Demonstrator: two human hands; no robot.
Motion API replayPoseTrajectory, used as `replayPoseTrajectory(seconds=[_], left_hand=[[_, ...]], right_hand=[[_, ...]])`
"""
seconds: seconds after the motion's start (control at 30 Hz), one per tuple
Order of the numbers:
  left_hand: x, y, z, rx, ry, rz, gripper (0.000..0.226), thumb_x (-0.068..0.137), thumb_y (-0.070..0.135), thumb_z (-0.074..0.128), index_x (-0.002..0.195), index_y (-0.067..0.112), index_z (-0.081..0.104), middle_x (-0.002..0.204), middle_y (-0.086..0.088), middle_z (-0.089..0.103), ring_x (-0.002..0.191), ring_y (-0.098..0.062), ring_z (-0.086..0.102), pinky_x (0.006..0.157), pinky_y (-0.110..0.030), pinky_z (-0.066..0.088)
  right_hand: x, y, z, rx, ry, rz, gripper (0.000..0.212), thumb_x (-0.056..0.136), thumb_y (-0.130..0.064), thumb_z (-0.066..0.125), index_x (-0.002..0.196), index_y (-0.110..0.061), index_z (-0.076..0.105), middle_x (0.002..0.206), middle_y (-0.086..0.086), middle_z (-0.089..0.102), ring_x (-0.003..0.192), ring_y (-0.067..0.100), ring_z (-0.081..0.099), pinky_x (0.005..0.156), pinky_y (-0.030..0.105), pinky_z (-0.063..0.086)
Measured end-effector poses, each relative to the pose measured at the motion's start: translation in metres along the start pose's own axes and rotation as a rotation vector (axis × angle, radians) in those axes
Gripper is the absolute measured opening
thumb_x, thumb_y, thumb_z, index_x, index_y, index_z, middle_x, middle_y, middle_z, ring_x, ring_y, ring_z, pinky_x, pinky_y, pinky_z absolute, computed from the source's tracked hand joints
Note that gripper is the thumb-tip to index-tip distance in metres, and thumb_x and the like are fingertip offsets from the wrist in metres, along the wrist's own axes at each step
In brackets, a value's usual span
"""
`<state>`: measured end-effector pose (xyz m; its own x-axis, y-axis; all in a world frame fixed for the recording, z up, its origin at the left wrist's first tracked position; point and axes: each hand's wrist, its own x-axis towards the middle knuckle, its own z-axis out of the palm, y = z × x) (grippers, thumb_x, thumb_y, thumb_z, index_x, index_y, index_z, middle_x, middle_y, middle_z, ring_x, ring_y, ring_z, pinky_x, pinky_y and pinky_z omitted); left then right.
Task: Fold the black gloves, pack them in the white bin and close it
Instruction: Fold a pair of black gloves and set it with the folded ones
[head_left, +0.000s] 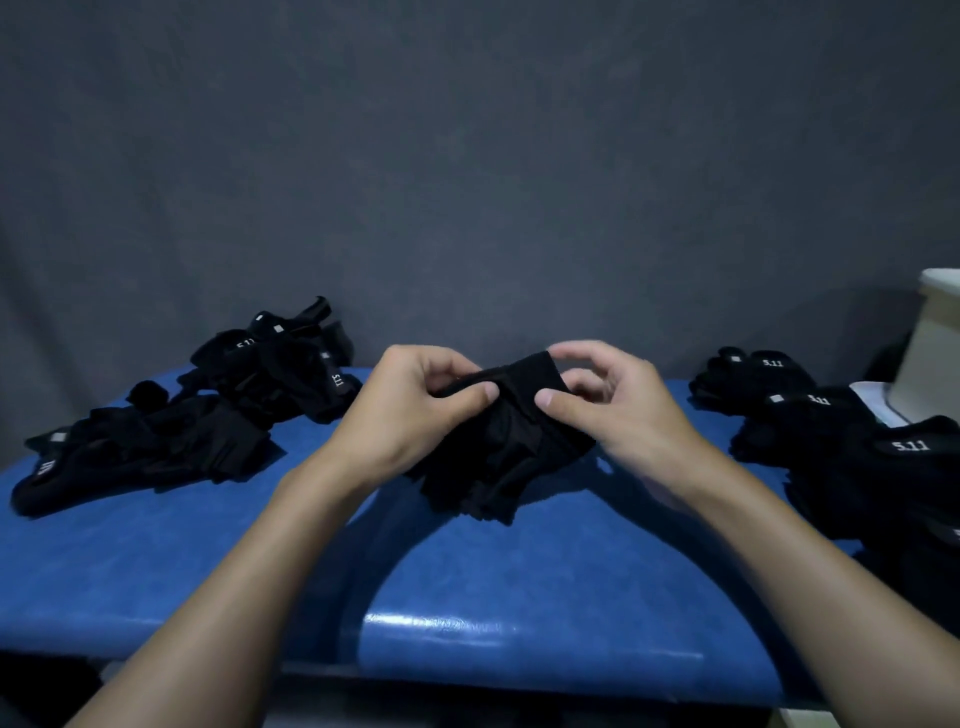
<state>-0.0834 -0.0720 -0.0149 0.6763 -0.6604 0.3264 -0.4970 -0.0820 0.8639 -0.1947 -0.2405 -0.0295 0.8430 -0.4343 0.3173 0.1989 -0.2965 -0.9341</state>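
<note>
Gloves (501, 447) — a black bundle of them — sit between both hands at the middle of the blue table (519, 587), held just above its surface with the lower edge close to or touching it; which, I cannot tell. The left hand (410, 410) is closed on the bundle's left upper side, thumb pressed on top and the other fingers curled behind the fabric. The right hand (602, 400) grips the right upper side with its thumb pinned on the cloth near the left thumb; its fingers are loosely bent above the top edge, slightly blurred. Both forearms reach in from the lower corners.

To the left, a loose heap (171, 415) of black gloves lies on the table, some with small white "5.11" lettering and pale tags showing. It spreads from the table's far edge down toward the left side, well apart from the hands.

To the right, a second pile (857, 452) of black gloves, laid more evenly, runs from the far edge toward the near right corner — white "5.11" marks face up on several.

The white bin (935, 353) stands at the far right edge, partly cut off by the frame, just behind and beside the right pile. Whether anything is inside it cannot be seen. A flat white piece (872, 400) lies at its base, touching the pile.

A dark grey wall (467, 156) fills the background.
</note>
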Motion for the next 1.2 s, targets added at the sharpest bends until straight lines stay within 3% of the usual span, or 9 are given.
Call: replayPoseTrajectory(seconds=[0.2, 0.33, 0.43, 0.57, 0.63, 0.73, 0.87, 1.0, 1.2], left_hand=[[0.001, -0.010, -0.015, -0.042, 0.043, -0.118, 0.020, 0.081, 0.010, 0.080, 0.098, 0.010, 0.070, 0.084, -0.012, 0.076, 0.070, -0.020, 0.070, 0.068, -0.036, 0.058], [0.003, -0.007, -0.017, -0.381, 0.205, -0.169, 0.027, 0.086, 0.003, 0.073, 0.109, 0.011, 0.063, 0.082, -0.010, 0.076, 0.071, -0.021, 0.072, 0.060, -0.029, 0.057], [0.002, -0.004, -0.017, -0.373, 0.243, -0.153, 0.023, 0.088, 0.011, 0.073, 0.109, 0.017, 0.065, 0.086, -0.009, 0.077, 0.076, -0.020, 0.074, 0.067, -0.030, 0.059], [0.004, -0.018, -0.012, -0.066, 0.290, -0.128, 0.030, 0.088, 0.026, 0.073, 0.115, 0.021, 0.060, 0.091, -0.001, 0.068, 0.075, -0.007, 0.065, 0.065, -0.022, 0.050], [0.003, -0.025, -0.008, 0.165, 0.253, -0.095, 0.030, 0.087, 0.032, 0.073, 0.114, 0.026, 0.059, 0.097, 0.005, 0.066, 0.086, -0.010, 0.064, 0.074, -0.028, 0.050], [-0.004, -0.024, 0.002, 0.332, 0.143, -0.006, 0.014, 0.089, 0.035, 0.069, 0.100, 0.027, 0.066, 0.091, 0.010, 0.066, 0.083, -0.011, 0.062, 0.073, -0.027, 0.048], [-0.012, -0.024, 0.018, 0.452, -0.056, 0.089, 0.017, 0.091, 0.042, 0.063, 0.103, 0.031, 0.068, 0.100, 0.014, 0.064, 0.095, -0.007, 0.060, 0.084, -0.022, 0.046], [-0.014, -0.026, 0.024, 0.741, -0.184, 0.045, 0.040, 0.088, 0.062, 0.051, 0.115, 0.036, 0.063, 0.116, 0.010, 0.051, 0.111, -0.016, 0.051, 0.101, -0.041, 0.041], [-0.014, -0.025, 0.023, 0.935, -0.072, 0.040, 0.041, 0.086, 0.064, 0.048, 0.097, 0.024, 0.052, 0.107, 0.006, 0.043, 0.106, -0.019, 0.042, 0.094, -0.038, 0.036]], right_hand=[[0.003, 0.002, 0.007, 0.144, 0.223, 0.033, 0.017, 0.089, 0.000, 0.066, 0.104, -0.006, 0.059, 0.089, 0.012, 0.069, 0.080, 0.023, 0.064, 0.079, 0.041, 0.055], [-0.001, 0.004, 0.000, 0.148, 0.075, 0.157, 0.051, 0.087, -0.003, 0.068, 0.126, -0.027, 0.047, 0.102, 0.007, 0.064, 0.082, 0.022, 0.064, 0.076, 0.040, 0.052], [-0.004, 0.000, 0.003, 0.072, 0.003, 0.166, 0.032, 0.087, -0.004, 0.069, 0.115, -0.018, 0.061, 0.098, 0.006, 0.063, 0.075, 0.016, 0.063, 0.064, 0.034, 0.053], [-0.005, 0.003, 0.006, -0.005, 0.109, 0.220, 0.012, 0.088, -0.003, 0.067, 0.090, -0.005, 0.056, 0.068, 0.008, 0.057, 0.052, 0.014, 0.059, 0.049, 0.034, 0.057], [-0.003, 0.010, 0.000, -0.336, 0.141, 0.228, 0.019, 0.086, -0.015, 0.071, 0.080, -0.012, 0.054, 0.061, 0.003, 0.057, 0.050, 0.014, 0.057, 0.055, 0.032, 0.054], [-0.004, 0.014, -0.009, -0.722, 0.030, 0.243, 0.022, 0.082, -0.032, 0.072, 0.086, -0.022, 0.053, 0.074, 0.003, 0.063, 0.065, 0.019, 0.058, 0.064, 0.033, 0.047], [-0.009, 0.012, -0.015, -0.715, -0.123, 0.318, 0.033, 0.086, -0.034, 0.070, 0.110, -0.029, 0.047, 0.073, -0.006, 0.056, 0.066, 0.010, 0.053, 0.060, 0.026, 0.039], [-0.012, 0.020, -0.017, -0.842, -0.112, 0.077, 0.033, 0.085, -0.042, 0.069, 0.115, -0.035, 0.057, 0.113, -0.016, 0.052, 0.115, 0.010, 0.046, 0.102, 0.038, 0.039], [-0.017, 0.025, -0.016, -0.916, -0.301, 0.089, 0.043, 0.087, -0.056, 0.061, 0.125, -0.036, 0.058, 0.130, -0.023, 0.049, 0.126, 0.004, 0.043, 0.109, 0.035, 0.024]])
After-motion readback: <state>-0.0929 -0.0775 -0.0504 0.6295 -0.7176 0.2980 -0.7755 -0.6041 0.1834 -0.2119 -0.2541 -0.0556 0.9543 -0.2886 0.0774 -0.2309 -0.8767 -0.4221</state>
